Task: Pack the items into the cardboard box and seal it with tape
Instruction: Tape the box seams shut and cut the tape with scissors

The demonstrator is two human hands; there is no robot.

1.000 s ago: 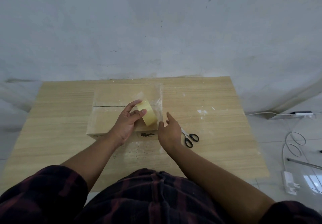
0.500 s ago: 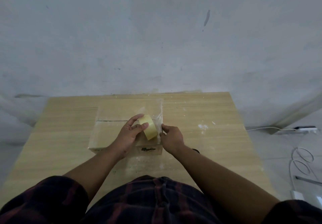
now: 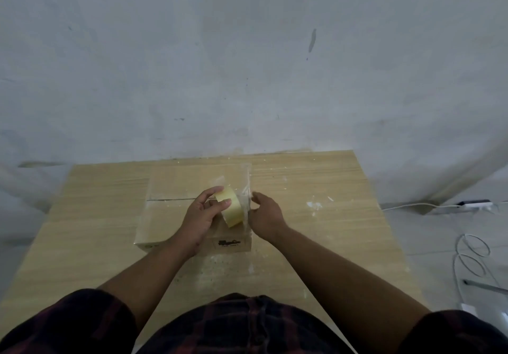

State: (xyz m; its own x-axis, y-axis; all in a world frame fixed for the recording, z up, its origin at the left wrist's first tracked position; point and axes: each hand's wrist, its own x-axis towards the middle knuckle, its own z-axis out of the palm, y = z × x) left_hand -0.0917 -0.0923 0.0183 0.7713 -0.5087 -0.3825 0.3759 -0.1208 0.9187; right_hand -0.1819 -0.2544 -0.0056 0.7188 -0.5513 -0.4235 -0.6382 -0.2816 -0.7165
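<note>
A closed cardboard box [image 3: 167,216] sits in the middle of the wooden table [image 3: 338,224], its top flaps meeting in a seam. My left hand [image 3: 199,216] grips a yellowish roll of tape [image 3: 233,211] over the box's right half. A clear strip of tape [image 3: 246,188] runs down along the box's right edge. My right hand [image 3: 266,214] is at that edge, thumb and curled fingers pinching the strip. Nothing of the box's contents shows.
A grey wall stands right behind the table. On the floor to the right lie white cables [image 3: 472,254] and a power strip [image 3: 474,203]. White specks and scuffs mark the tabletop near the front of the box.
My right hand moved from the table in front of the box up to its right edge and closed on the tape strip. The scissors on the table have gone out of sight.
</note>
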